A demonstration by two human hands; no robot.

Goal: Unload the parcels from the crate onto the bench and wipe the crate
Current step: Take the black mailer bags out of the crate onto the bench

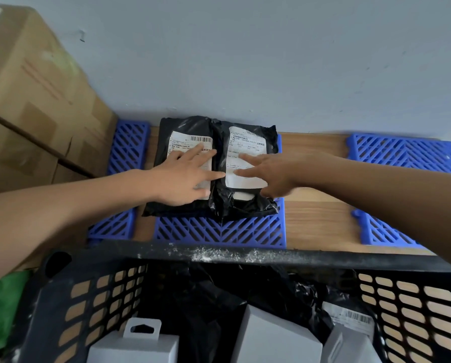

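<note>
Below, crate (245, 255) contents cropped, labels unreadable.

Wooden bench (316, 205) laid with blue grids, backed by a pale wall.

Several blue slatted grids are spread flat on the wood: one in the middle (219, 231), one at the left (128, 145), another at the near left (111, 226), and two at the right (402, 153) (387, 231), with bare wood seen between them. Two black parcels are set side by side, touching, on the middle grid: the left parcel (166, 205) and the right parcel (248, 205), each with a white label facing up. A cardboard box (35, 100) is stood at the bench's left end.
</note>
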